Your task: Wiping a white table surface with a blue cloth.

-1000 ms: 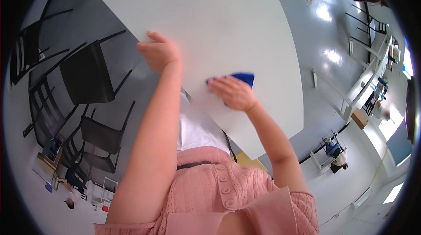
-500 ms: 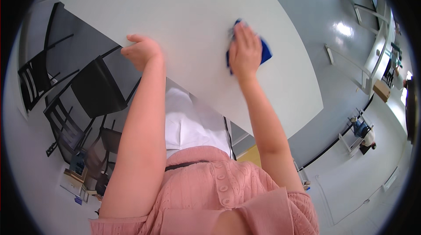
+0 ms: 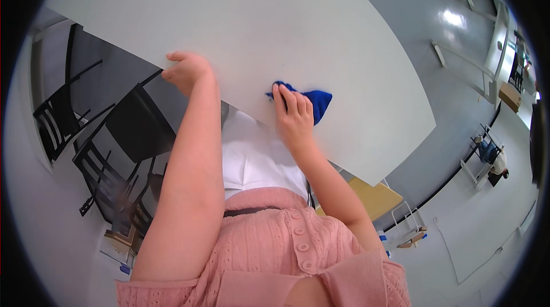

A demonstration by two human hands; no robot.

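My right hand (image 3: 295, 117) presses a blue cloth (image 3: 318, 105) onto the white tabletop (image 3: 246, 38), not far from the near edge. Its fingers are bent over the cloth, and a loose corner sticks out to the right. At the same near edge, further left, my left hand (image 3: 189, 72) is hooked on the table's rim. One digit lies along the top while the others curl over the edge, partly hidden. The cloth's underside is out of sight.
Black chairs (image 3: 140, 121) stand left of the table. On the right are a yellow-topped table (image 3: 372, 198), white frames (image 3: 467, 63), a cardboard box (image 3: 509, 97) and a seated person (image 3: 495, 158) against the wall.
My right hand has drawn the blue cloth toward me and to the left, across the tabletop. My left hand keeps its place at the edge, while the view has shifted slightly.
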